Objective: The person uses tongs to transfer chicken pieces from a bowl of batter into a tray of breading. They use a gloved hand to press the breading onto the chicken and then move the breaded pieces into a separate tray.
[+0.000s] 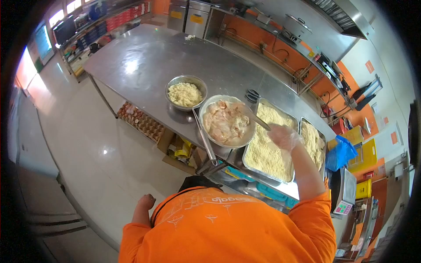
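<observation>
My right hand (pixel 284 136), in a clear plastic glove, is closed on the handle of a metal utensil (pixel 258 120). The utensil reaches over a bowl of raw meat pieces (pixel 226 122) in pale liquid. My left hand (pixel 147 201) hangs low beside my body, away from the table, with its fingers curled; whether it holds anything is too small to tell. Left of the meat stands a metal bowl of yellowish crumbs (pixel 185 94). A long metal handle (pixel 205 138) sticks out over the table edge. Right of the meat lies a tray of pale yellow flour (pixel 268 151).
A second floured tray (pixel 311 144) sits farther right, with black scissors (pixel 252 95) behind the first. The steel table (pixel 144 57) stretches away to the left. Below it are egg trays (pixel 140 122) and a cardboard box (pixel 177 151). A blue bag (pixel 340 153) and scale (pixel 344 197) are right.
</observation>
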Demonstrator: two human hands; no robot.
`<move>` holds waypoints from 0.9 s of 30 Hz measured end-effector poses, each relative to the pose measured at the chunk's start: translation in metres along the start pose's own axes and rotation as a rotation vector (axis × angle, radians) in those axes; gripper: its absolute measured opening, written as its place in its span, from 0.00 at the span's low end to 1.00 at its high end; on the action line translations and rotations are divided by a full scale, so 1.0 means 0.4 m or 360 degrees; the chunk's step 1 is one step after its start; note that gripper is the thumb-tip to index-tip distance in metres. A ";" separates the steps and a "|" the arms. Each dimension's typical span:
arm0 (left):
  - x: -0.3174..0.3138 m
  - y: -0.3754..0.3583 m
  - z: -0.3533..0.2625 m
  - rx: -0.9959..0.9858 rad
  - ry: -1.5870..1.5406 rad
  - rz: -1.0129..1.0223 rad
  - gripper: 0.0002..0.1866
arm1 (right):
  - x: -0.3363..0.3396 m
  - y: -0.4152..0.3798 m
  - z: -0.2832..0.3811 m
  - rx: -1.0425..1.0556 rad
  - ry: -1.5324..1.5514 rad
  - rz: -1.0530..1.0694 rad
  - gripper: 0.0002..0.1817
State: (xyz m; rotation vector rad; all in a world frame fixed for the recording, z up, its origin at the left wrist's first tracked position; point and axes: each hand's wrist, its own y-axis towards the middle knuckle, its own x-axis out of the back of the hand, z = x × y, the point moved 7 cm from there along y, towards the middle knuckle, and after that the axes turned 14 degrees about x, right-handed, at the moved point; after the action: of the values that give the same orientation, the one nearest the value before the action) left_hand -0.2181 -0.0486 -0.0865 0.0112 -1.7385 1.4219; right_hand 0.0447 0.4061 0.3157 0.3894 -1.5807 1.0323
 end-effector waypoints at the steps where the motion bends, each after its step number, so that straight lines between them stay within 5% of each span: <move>1: -0.022 0.009 -0.004 -0.0139 0.0230 -0.0031 0.21 | 0.019 -0.004 0.035 0.0018 -0.0397 0.0042 0.16; 5: -0.161 0.154 0.038 -0.0362 0.0406 -0.0146 0.21 | -0.016 0.064 0.097 -0.0049 -0.0035 -0.0128 0.20; 8: -0.007 0.006 0.013 0.0146 -0.0316 0.0069 0.21 | -0.048 0.093 0.127 0.0150 -0.0383 -0.0298 0.21; 18: -0.002 0.030 -0.001 0.0088 -0.0221 -0.0013 0.21 | 0.003 0.091 0.162 0.0105 -0.0771 0.0140 0.14; 22: -0.068 0.101 0.030 0.0074 -0.0178 -0.0074 0.21 | -0.018 0.130 0.195 0.0041 -0.0568 -0.0205 0.14; 25: -0.019 0.016 0.036 0.0179 -0.0314 0.0004 0.21 | 0.031 0.067 0.160 0.0235 -0.0723 0.0074 0.15; 27: -0.034 0.011 0.039 0.0210 -0.0363 0.0036 0.21 | 0.124 -0.031 0.178 -0.0150 -0.0571 0.0252 0.17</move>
State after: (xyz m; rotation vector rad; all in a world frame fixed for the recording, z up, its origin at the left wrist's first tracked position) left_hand -0.2210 -0.0662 -0.0978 0.2337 -1.8276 1.6010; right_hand -0.0052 0.3573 0.3688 0.4060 -2.0003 1.0433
